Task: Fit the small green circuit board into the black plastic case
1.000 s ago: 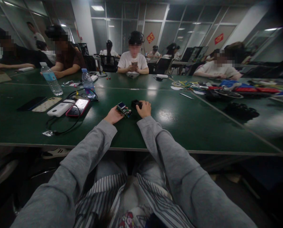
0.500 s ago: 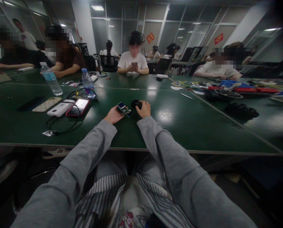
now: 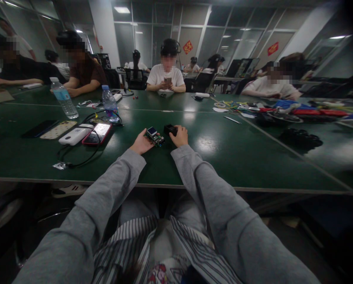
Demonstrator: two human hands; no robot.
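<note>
My left hand (image 3: 141, 143) is closed on a green circuit board (image 3: 157, 139) with a small screen at its upper left. The screen faces up, and the thumb lies along the board's near-left side. Just to the right, my right hand (image 3: 180, 136) grips a small black box (image 3: 170, 129), thumb on its near side and fingers over its right end. A narrow gap separates the board from the box. Both hands are over the near middle of the green table (image 3: 211, 165). The fingers under the board are mostly hidden.
To the left lie a phone with a red edge (image 3: 97, 134), a white power bank (image 3: 75, 135) and a black cable (image 3: 89, 161). Two water bottles (image 3: 64, 98) stand behind them. Tangled wires (image 3: 232, 105) and a dark bundle (image 3: 301, 138) lie to the right. Several people sit around.
My hands, the circuit board and the black box look almost unmoved. At the far left, a standing person has shifted leftward.
</note>
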